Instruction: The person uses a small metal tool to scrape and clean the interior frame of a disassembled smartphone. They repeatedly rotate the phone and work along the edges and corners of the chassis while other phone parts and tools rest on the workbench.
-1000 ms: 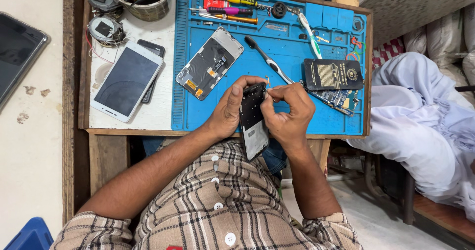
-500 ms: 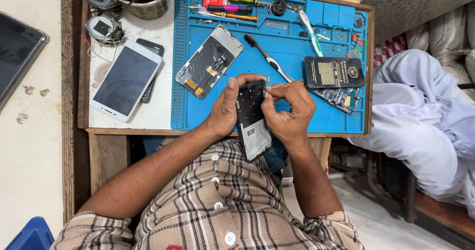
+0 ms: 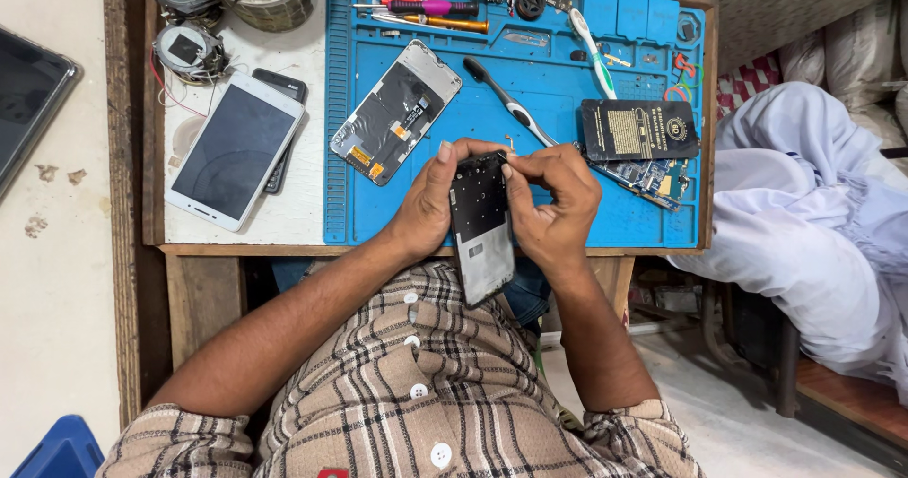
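Left hand (image 3: 426, 208) clamps the phone frame (image 3: 480, 227) by its side edge, long axis running away from the fingers toward the chest, right hand (image 3: 558, 208) fingertips pinched together at its top corner.

Blue mat (image 3: 530, 204), white phone (image 3: 235, 149), brown-and-white checked shirt (image 3: 407, 393).

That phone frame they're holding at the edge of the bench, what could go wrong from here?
The phone frame is held by the left hand and right hand past the bench edge; a slip could drop it to the floor. Fingertips pinch its top corner, so prying might bend it. The toothbrush nearby could get knocked.
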